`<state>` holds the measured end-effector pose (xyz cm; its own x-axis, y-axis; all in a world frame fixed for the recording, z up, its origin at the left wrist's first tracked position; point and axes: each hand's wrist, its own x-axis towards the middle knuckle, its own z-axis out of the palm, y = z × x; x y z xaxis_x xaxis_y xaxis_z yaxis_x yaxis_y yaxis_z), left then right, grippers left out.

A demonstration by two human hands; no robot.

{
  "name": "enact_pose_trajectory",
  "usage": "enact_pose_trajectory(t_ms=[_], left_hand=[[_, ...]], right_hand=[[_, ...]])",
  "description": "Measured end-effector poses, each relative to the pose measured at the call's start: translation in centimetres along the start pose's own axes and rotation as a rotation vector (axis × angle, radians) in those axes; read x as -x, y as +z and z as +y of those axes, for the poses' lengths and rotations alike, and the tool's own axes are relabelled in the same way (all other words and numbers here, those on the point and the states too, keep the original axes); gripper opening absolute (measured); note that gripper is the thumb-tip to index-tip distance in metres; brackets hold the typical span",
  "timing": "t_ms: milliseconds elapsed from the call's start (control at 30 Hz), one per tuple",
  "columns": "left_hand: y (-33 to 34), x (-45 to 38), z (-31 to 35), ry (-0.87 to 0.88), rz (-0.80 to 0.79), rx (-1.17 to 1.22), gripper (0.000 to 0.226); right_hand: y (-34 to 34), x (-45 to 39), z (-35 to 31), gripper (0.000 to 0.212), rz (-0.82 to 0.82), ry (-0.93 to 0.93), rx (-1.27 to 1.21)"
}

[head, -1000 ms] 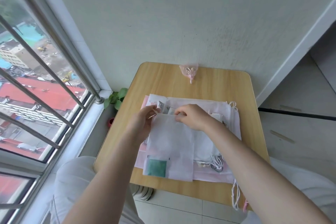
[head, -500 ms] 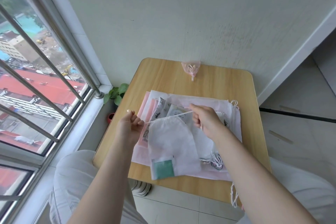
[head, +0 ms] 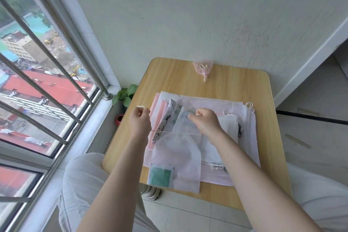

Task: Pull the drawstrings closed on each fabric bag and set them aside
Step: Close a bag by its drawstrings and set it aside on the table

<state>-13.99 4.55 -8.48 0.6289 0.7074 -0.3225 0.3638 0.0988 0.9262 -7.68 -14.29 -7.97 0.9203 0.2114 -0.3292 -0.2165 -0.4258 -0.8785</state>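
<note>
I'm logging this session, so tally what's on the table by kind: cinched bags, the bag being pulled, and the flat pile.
Pink organza bag, cinched, set aside: 1
White mesh bag, strings being pulled: 1
Pile of flat bags, number unclear: 1
Total: 3

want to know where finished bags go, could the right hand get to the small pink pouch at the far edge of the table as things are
Probably yes. Bare tabletop lies between the right hand and the pink pouch, with nothing standing in the way. But that hand is pinching the white bag's drawstring, so it would need to let go first.
</note>
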Motion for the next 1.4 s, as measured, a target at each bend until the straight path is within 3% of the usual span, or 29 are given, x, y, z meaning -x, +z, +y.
enact_pose_trajectory(t_ms=[100,200,300,367,467,567,633,767,933,1167,1300,1400], left_hand=[[0.5,0.7,1.4,0.011,-0.175,0.133,0.012],[1.5,1.4,3.0,-0.104,-0.427,0.452,0.014],[2.5,1.2,3.8,-0.243,-0.551,0.738,0.017],[2.7,0.9,3.6,-0.248,-0.505,0.607,0.017],[1.9,1.2,2.5,-0.173,-0.424,0.145,0.013],[0.6,2.0,1.3,-0.144,-0.647,-0.087,0.027],[0.3,2.7,1.0,-0.09,-0.706,-0.216,0.031],[1.0,3.6,0.9,-0.007,-0.59,-0.254,0.013],[1.2,3.3,0.5,-0.019,-0.465,-0.124,0.011],[1.2,3.5,0.4,0.04,-0.547,0.057,0.021],[1.5,3.8,0.8,0.094,-0.539,-0.142,0.021],[1.5,3.6,0.9,0.162,-0.484,-0.401,0.022]], right_hand=[[0.4,0.7,-0.2,0.03,-0.132,-0.042,0.062],[1.2,1.7,-0.6,0.044,-0.334,-0.071,0.09],[2.4,2.2,-0.4,0.02,-0.405,-0.12,0.079],[2.5,2.1,-0.3,0.008,-0.364,-0.12,0.012],[1.9,1.9,-0.7,0.011,-0.303,-0.067,-0.15],[1.4,1.8,-1.3,0.013,-0.236,-0.054,-0.195],[1.4,1.7,-1.6,0.014,-0.21,-0.087,-0.203],[1.4,2.0,-1.8,0.014,-0.187,-0.11,-0.258],[0.7,1.9,-1.0,0.024,-0.237,-0.143,-0.049],[0.5,2.0,-0.7,0.016,-0.302,-0.225,0.317],[0.7,2.0,-0.6,0.012,-0.341,-0.217,0.417],[0.1,1.8,-0.7,0.013,-0.402,-0.209,0.663]])
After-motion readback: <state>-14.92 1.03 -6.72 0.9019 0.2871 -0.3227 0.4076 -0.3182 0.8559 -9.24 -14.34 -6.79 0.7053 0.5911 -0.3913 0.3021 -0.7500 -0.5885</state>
